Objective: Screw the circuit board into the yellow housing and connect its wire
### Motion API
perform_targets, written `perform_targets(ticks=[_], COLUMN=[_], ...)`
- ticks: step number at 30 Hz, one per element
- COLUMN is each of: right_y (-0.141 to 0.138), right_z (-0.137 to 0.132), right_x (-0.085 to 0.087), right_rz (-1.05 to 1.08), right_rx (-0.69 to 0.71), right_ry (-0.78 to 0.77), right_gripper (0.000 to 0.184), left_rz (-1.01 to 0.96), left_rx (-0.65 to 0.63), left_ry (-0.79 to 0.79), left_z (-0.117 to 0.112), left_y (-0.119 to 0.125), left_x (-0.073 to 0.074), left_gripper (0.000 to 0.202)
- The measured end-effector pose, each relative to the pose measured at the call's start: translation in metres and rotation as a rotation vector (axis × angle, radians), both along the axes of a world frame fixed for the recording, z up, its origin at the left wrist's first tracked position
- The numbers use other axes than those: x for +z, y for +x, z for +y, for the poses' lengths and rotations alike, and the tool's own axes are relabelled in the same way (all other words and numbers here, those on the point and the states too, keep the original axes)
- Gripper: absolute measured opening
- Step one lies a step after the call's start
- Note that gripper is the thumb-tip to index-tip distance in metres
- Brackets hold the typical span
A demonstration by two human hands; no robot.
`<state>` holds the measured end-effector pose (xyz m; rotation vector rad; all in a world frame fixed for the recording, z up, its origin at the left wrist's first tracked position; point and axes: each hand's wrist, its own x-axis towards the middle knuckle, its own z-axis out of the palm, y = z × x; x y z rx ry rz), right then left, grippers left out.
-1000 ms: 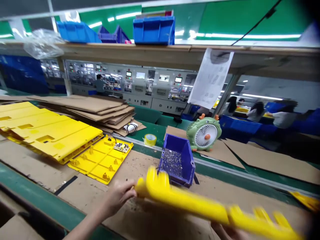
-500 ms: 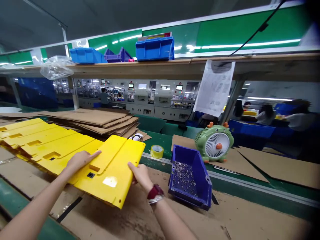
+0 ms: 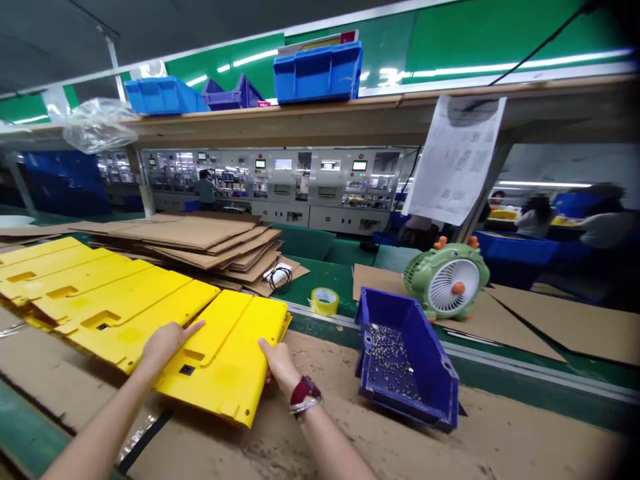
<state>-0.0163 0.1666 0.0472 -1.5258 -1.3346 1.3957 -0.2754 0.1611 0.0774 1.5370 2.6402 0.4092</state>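
Observation:
A yellow plastic panel point(image 3: 235, 353) lies tilted at the end of an overlapping row of yellow panels point(image 3: 90, 293) on the cardboard-covered bench. My left hand point(image 3: 167, 340) rests flat on the panel's left part, fingers stretched out. My right hand point(image 3: 277, 363), with a red watch on its wrist, grips the panel's right edge. A blue bin point(image 3: 405, 360) holding several small screws sits just right of that hand.
A green desk fan point(image 3: 447, 280) stands behind the bin. A yellow tape roll point(image 3: 324, 301), a coiled cable point(image 3: 277, 275) and a stack of flat cardboard point(image 3: 200, 240) lie further back. Blue bins point(image 3: 317, 70) sit on the overhead shelf; a paper sheet point(image 3: 455, 160) hangs there. People work in the background.
A second ago both hands swung a yellow panel through the air at the right. It came down onto the end of the row, and has since sunk lower and flatter.

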Motion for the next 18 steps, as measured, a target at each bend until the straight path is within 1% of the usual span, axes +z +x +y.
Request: perform_targets(ticks=[2,4,7,9,10,12,14,16,18], right_y=[0.000,0.002,0.010,0.017,0.019,0.021,0.020,0.015,0.009], right_z=[0.000,-0.001,0.000,0.002,0.004,0.009,0.014,0.018,0.022], right_x=[-0.008,-0.013,-0.012,-0.008,-0.006,-0.002,0.001,0.003,0.003], right_rz=[-0.023,-0.057,-0.112,-0.125,-0.119,-0.092,-0.066,-0.052,-0.057], right_rx=[-0.001,0.008,0.021,0.024,0.031,0.062,0.103,0.137,0.153], right_ry=[-0.017,-0.009,0.033,0.067,0.084,0.114,0.132,0.142,0.157], right_gripper=[0.037,0.040,0.047,0.051,0.052,0.053,0.051,0.050,0.051], left_rz=[0.049,0.092,0.106,0.096,0.091,0.084,0.068,0.018,-0.026], left_rx=[0.044,0.065,0.042,-0.008,-0.031,-0.056,-0.068,-0.154,-0.274], left_ry=[-0.048,-0.043,0.010,0.076,0.118,0.208,0.277,0.306,0.314], left_z=[0.004,0.008,0.007,-0.004,-0.013,-0.040,-0.075,-0.111,-0.141], left_y=[0.009,0.018,0.027,0.030,0.032,0.038,0.050,0.065,0.078], left_x=[-0.002,-0.001,0.005,0.012,0.015,0.017,0.012,-0.002,-0.024], left_gripper=[0.057,0.054,0.045,0.041,0.039,0.038,0.038,0.037,0.032])
